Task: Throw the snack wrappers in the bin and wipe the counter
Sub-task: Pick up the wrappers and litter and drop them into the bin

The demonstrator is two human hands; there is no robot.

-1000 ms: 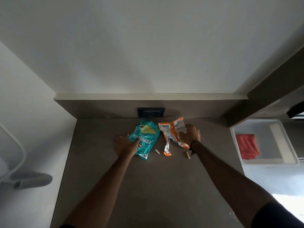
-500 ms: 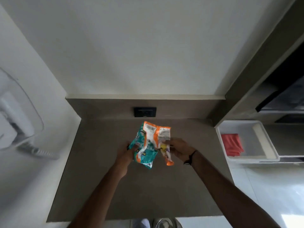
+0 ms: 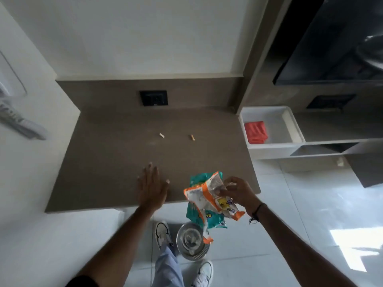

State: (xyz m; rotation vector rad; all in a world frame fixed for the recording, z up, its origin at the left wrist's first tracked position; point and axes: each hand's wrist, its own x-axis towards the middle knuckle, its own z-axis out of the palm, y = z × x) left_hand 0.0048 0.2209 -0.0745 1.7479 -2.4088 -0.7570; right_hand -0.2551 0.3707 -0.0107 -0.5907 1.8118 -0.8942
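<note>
Head view, near first: the bin [image 3: 192, 242] sits on the floor at 6 o'clock, directly below the wrappers [image 3: 209, 200] pinched in the right hand [image 3: 238, 193]. Left hand [image 3: 152, 184] hovers splayed, empty, over the tabletop [image 3: 116, 162]; crumbs [image 3: 161, 135] lie farther at 12.

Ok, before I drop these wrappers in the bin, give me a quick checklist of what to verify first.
1. Both wrappers in one grip: ok. The right hand holds the orange wrapper and the teal wrapper together.
2. Bin within reach: ok. The metal bin stands on the floor, in view just under the wrappers.
3. Bin open: cannot tell. Its top is blurred.
4. Left hand free: ok. It is open and empty over the counter.
5. Counter cleared: not ok. Two small snack pieces lie on it.
6. Wiping cloth at hand: ok. A red cloth lies in the white tray to the right.
</note>
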